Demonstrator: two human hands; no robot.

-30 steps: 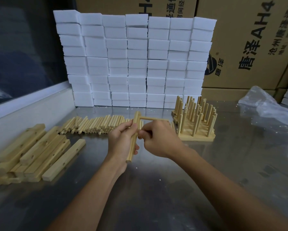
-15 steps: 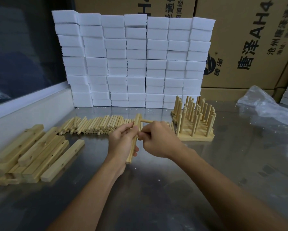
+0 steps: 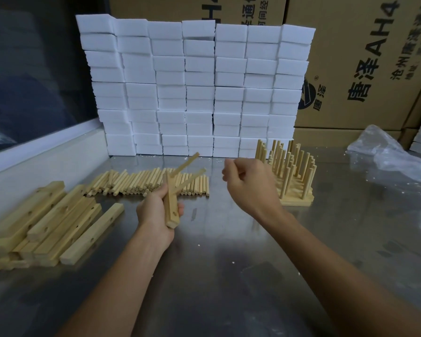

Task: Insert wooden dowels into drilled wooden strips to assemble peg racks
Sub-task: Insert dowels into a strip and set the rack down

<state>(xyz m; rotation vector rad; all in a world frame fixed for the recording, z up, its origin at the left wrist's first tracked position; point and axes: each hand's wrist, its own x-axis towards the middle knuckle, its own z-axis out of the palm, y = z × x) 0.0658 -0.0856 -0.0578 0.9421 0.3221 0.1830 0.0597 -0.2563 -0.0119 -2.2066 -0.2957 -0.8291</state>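
The left hand [image 3: 155, 210] is raised above the desk [image 3: 229, 276], fingers [image 3: 179, 210] curled round a drilled strip [image 3: 171, 207] it holds upright. To the right of that strip, apart from it, the right hand [image 3: 249, 188] hangs in a loose fist holding nothing, forearm stretched forward

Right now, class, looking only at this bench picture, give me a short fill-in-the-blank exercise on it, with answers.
1. The left hand grips a drilled strip with ___ dowels already in it.
2. The loose dowels lie on the ___ table.
3. The finished racks stand beside the ___ hand.

Answers: two; metal; right
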